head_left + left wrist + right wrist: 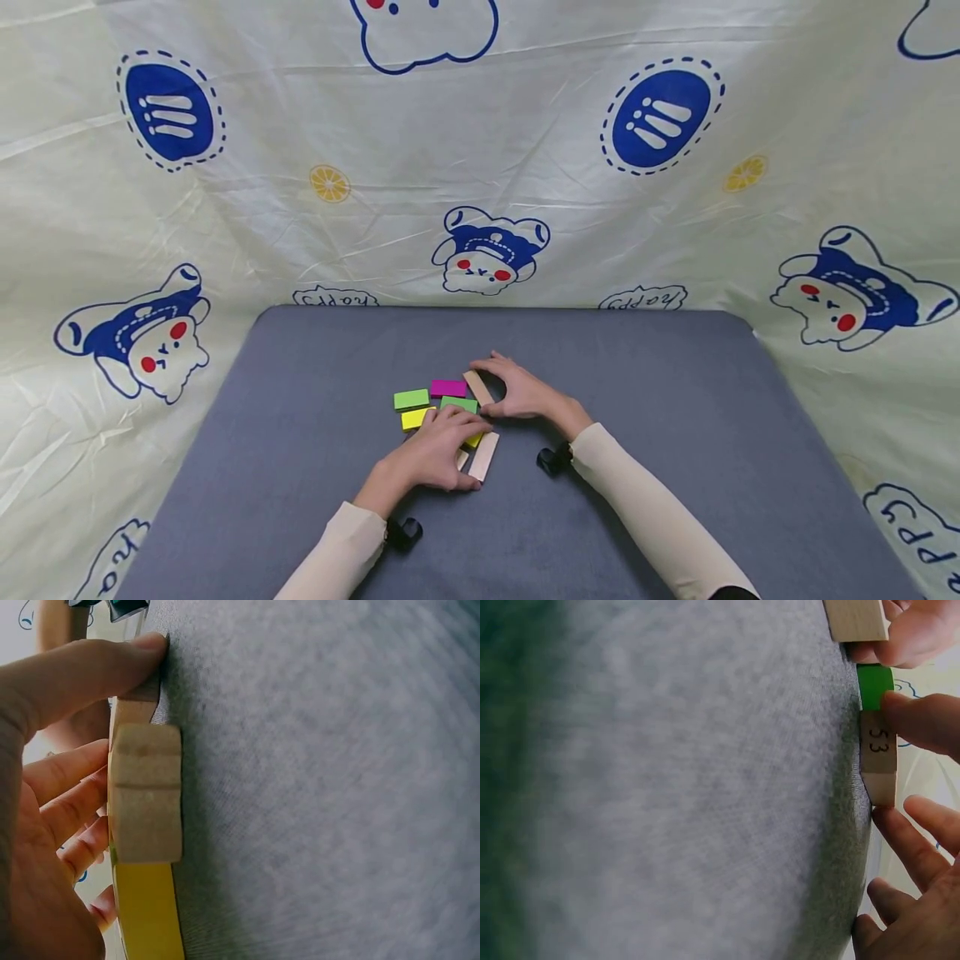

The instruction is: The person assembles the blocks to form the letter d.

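Observation:
My left hand [441, 446] pinches a plain wooden block [485, 457] lengthwise, thumb at its near end and a fingertip at its far end. Just beyond, my right hand [528, 393] pinches a second wooden block [477, 386] end to end; the right wrist view shows 53 marked on this block [878, 741]. Under the left palm lie another wooden block [148, 795] and a yellow block [150, 911], partly hidden in the head view. A green block [459, 405] sits against the right hand's block, beside a magenta block [448, 388].
Left of the hands lie a light green block [411, 400] and a yellow block [417, 418], flat on the grey cloth-covered table [315, 467]. A patterned pale sheet [525, 167] hangs behind the table's far edge and along both sides.

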{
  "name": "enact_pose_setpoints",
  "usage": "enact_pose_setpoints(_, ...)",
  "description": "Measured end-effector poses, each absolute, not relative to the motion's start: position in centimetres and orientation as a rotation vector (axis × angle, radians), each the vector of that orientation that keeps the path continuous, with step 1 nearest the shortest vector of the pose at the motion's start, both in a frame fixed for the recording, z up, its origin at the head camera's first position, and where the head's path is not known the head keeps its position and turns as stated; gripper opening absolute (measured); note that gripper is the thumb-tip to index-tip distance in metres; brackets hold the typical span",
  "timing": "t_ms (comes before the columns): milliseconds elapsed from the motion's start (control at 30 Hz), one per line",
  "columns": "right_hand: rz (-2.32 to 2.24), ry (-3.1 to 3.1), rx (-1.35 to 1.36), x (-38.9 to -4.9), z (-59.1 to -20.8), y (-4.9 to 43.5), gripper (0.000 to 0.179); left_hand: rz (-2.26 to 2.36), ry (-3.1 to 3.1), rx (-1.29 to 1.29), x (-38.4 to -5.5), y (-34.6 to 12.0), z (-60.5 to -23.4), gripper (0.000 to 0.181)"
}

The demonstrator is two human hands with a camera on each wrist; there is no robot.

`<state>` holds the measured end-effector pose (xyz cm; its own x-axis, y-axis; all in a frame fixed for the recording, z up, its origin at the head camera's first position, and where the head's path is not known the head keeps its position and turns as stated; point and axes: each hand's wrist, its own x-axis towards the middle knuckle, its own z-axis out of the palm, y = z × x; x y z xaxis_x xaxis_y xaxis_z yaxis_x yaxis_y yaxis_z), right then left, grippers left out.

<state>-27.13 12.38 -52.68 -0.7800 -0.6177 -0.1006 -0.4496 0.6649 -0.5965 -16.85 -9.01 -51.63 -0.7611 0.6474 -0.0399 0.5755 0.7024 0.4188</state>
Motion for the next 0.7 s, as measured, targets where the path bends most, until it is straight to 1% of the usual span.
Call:
enact_pose_setpoints(467, -0.882, 2.643, -0.788, -26.9, -52.3, 13.5, 0.076, 0.637, 2.721, 0.973, -16.7, -8.7, -51.5, 0.073)
enact_pose_setpoints(700, -1.092, 2.637, -0.765, -26.1, -51.8, 14.7, 0.075, 0.654, 2.755, 0.943, -16.4, -8.3, -51.3, 0.073)
